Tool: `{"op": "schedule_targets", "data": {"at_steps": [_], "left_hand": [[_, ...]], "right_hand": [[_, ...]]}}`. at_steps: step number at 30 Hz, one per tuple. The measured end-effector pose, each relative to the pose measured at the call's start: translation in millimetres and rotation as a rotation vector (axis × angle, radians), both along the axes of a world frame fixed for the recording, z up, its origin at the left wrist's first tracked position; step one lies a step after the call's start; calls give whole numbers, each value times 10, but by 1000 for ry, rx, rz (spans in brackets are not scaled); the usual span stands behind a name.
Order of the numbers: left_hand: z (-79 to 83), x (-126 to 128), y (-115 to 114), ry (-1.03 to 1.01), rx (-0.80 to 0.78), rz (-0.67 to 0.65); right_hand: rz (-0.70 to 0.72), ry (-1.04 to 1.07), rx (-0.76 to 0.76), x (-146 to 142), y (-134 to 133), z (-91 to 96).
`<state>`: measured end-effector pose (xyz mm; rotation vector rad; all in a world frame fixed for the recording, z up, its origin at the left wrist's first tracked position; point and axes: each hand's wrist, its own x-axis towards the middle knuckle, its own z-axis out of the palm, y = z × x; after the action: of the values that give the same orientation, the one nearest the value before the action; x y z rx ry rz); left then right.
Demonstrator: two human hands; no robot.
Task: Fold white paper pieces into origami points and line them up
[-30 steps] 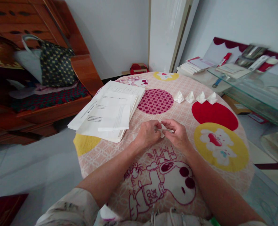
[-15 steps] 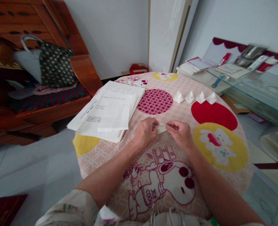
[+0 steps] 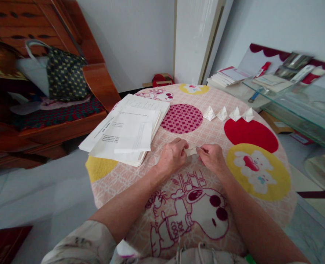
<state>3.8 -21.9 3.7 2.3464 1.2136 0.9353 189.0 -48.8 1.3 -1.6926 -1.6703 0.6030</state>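
A small piece of folded white paper (image 3: 191, 150) is stretched between my two hands, above the middle of the round table. My left hand (image 3: 173, 156) pinches its left end, with the fingers curled over it. At its right end, the thumb and fingertips of my right hand (image 3: 211, 156) are closed on the paper. My fingers cover both ends, so its full shape is hidden. Several small pointed folded paper shapes (image 3: 222, 113) stand in a row beyond my right hand.
A stack of printed sheets (image 3: 123, 128) lies left of my hands on the patterned tablecloth (image 3: 162, 194). To the right stands a glass shelf (image 3: 297, 106) holding a metal container and papers. A wooden bench (image 3: 101, 84) with a dotted bag (image 3: 65, 73) is at the left.
My fingers have shifted slightly on the folded paper, and its visible part now looks narrower and tilted. The sheets and the row of paper shapes stay where they were.
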Motion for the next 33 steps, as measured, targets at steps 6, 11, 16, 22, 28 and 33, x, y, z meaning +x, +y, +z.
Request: {"op": "schedule_targets", "data": {"at_steps": [6, 11, 16, 22, 28, 33], "left_hand": [[19, 1, -3, 19, -24, 0], [53, 3, -1, 25, -70, 17], [22, -10, 30, 34, -65, 36], [3, 1, 12, 59, -31, 22], [7, 13, 7, 92, -13, 37], [15, -4, 31, 83, -32, 60]], "right_hand": [[44, -78, 21, 26, -5, 6], [47, 32, -55, 42, -17, 28], [32, 242, -175, 27, -20, 13], [2, 341, -234, 33, 2, -32], [28, 339, -247, 44, 2, -16], [107, 212, -176, 69, -20, -16]]}}
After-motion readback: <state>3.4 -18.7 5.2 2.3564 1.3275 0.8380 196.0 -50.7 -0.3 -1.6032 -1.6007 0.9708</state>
